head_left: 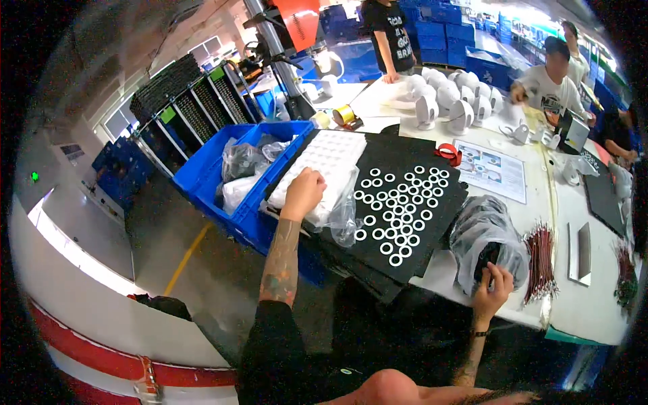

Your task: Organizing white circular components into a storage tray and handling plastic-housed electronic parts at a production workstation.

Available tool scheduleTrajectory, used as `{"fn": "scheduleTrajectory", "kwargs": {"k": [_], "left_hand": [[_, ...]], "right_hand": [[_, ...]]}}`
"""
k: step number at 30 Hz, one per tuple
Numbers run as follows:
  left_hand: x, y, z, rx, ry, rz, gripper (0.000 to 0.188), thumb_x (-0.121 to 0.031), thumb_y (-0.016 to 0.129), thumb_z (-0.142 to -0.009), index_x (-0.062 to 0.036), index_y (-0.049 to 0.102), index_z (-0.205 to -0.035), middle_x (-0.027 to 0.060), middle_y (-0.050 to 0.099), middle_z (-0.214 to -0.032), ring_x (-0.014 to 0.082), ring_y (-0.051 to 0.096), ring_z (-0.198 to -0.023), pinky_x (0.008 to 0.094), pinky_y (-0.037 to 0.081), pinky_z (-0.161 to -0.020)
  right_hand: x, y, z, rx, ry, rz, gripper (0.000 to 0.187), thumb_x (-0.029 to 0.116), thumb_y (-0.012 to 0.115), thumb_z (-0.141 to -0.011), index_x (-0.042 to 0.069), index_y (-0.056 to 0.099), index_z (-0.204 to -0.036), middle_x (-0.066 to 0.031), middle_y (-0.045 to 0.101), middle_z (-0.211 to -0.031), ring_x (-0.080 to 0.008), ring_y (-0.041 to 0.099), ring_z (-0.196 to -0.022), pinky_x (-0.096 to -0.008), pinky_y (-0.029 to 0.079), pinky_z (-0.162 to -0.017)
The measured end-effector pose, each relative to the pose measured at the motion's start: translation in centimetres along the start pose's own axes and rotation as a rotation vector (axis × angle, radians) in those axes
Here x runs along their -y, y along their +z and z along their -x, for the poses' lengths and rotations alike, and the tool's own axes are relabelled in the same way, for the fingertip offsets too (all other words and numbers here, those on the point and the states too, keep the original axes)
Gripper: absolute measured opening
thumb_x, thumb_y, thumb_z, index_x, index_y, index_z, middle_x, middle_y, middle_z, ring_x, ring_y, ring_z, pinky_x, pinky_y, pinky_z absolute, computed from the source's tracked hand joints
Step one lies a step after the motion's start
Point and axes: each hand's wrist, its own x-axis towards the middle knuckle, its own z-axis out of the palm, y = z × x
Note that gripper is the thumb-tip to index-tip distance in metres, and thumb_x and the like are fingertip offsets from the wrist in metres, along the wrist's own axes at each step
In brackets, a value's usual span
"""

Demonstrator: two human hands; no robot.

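Blue bin (208, 165) is holding bags (245, 160); curled left fingers (314, 178) are touching white tray (331, 150), curled right fingers (497, 273) translucent sack (484, 219); grips unclear.

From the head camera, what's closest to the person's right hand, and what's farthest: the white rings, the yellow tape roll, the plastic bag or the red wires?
1. Plastic bag: right hand is at its opening.
2. Red wires: just to the right.
3. White rings: left, on the black mat.
4. Yellow tape roll: far ahead, left.
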Motion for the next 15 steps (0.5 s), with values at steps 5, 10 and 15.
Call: {"fn": "scheduleTrajectory", "kwargs": {"k": [5, 10, 15], "left_hand": [[2.3, 0.7, -2.3, 0.127, -0.029, 0.095, 0.015, -0.020, 0.071, -0.086, -0.0055, 0.073, -0.089, 0.0161, 0.067, -0.099, 0.0358, 0.067, -0.092, 0.0441, 0.054, -0.084], [2.8, 1.0, -2.5, 0.157, 0.038, 0.079, 0.019, -0.018, 0.068, -0.089, 0.0000, 0.070, -0.092, 0.0195, 0.067, -0.093, 0.0334, 0.067, -0.087, 0.0421, 0.054, -0.081], [0.2, 1.9, 1.6, -0.109, 0.004, 0.050, 0.016, -0.016, 0.067, -0.090, -0.0027, 0.073, -0.097, 0.0182, 0.065, -0.100, 0.0365, 0.065, -0.096, 0.0449, 0.053, -0.085]], "right_hand": [[-0.4, -0.8, 1.1, -0.088, 0.028, -0.084, 0.022, 0.001, 0.078, -0.085, 0.011, 0.077, -0.104, -0.0039, 0.064, -0.087, -0.0211, 0.056, -0.082, -0.0326, 0.044, -0.076], [-0.6, -0.2, 1.8, -0.042, 0.102, -0.105, 0.016, 0.004, 0.073, -0.092, 0.008, 0.075, -0.108, 0.0007, 0.053, -0.071, -0.0128, 0.046, -0.065, -0.0294, 0.037, -0.073], [-1.3, -0.7, 1.5, -0.045, 0.070, -0.099, 0.014, 0.004, 0.073, -0.092, 0.007, 0.074, -0.106, 0.0004, 0.056, -0.072, -0.0128, 0.045, -0.065, -0.0296, 0.038, -0.074]]}}
